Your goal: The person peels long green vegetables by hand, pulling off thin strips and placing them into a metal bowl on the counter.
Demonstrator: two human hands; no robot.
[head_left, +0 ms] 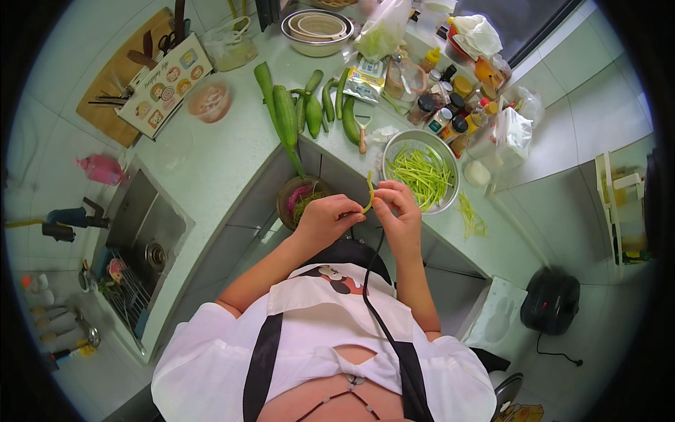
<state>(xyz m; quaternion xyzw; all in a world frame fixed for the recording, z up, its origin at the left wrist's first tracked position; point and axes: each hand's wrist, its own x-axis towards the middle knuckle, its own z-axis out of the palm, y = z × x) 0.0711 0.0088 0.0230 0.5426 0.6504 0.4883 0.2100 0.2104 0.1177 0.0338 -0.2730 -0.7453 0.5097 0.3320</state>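
Between my two hands is one thin green stem [370, 184], its upper end sticking up past the fingertips. My left hand [325, 219] pinches its lower part between thumb and fingers. My right hand [399, 218] grips the same stem from the other side, thumb and forefinger closed. Just beyond my right hand, a round metal bowl [396, 145] holds many green stem pieces [422, 174]. Behind my left hand and below the counter edge, a round container [287, 195] has green and purplish scraps in it, partly hidden by the hand.
Long green gourds [286, 116], cucumbers and a peeler [363, 133] lie at the counter's inner corner. Jars and bottles [441, 119] crowd the right back. More stems [470, 216] lie right of the bowl. A sink [151, 235] is at left; a knife holder [165, 86] stands behind it.
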